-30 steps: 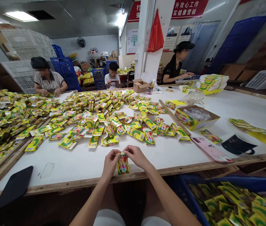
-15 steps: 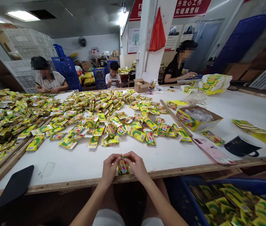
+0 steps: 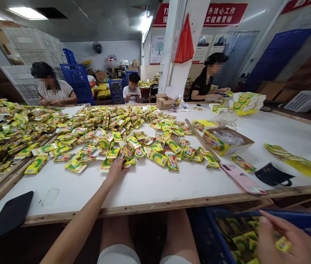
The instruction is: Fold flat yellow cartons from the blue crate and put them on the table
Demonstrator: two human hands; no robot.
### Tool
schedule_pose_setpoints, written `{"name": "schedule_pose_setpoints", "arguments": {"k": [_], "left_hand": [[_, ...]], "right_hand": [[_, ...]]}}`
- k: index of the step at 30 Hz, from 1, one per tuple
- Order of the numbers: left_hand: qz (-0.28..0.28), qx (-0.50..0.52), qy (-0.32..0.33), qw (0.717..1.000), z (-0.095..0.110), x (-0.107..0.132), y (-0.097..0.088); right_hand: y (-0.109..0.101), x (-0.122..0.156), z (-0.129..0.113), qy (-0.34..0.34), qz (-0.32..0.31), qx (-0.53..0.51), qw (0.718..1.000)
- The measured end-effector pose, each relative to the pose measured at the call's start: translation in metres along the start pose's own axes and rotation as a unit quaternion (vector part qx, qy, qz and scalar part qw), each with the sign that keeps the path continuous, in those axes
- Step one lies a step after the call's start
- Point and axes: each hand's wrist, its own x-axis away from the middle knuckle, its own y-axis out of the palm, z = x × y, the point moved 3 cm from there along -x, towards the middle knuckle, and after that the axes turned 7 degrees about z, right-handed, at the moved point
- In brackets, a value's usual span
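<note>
Yellow packet (image 3: 131, 162) touches the left hand (image 3: 116, 170), fingers loosely curled.

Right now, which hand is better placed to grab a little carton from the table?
Probably the left hand: it is at the near edge of the yellow-green carton pile. The right hand is off to the side, over the blue plastic crate.

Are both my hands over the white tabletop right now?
No, only your left hand is over the white tabletop; your right hand is over the blue crate.
</note>
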Motion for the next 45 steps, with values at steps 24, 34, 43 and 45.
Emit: {"name": "schedule_pose_setpoints", "arguments": {"k": [24, 34, 43, 45], "left_hand": [[-0.056, 0.528, -0.164, 0.831, 0.079, 0.089, 0.011], [-0.062, 0.492, -0.127, 0.859, 0.064, 0.087, 0.01], [0.01, 0.433, -0.078, 0.898, 0.078, 0.088, 0.0], [0.01, 0.401, -0.078, 0.913, 0.081, 0.088, -0.005]], "right_hand": [[0.176, 0.164, -0.129, 0.146, -0.475, -0.417, 0.761], [0.191, 0.144, -0.146, 0.039, -0.511, -0.387, 0.767], [0.183, 0.146, -0.151, 0.03, -0.475, -0.423, 0.771], [0.176, 0.143, -0.154, 0.009, -0.479, -0.421, 0.77]]}}
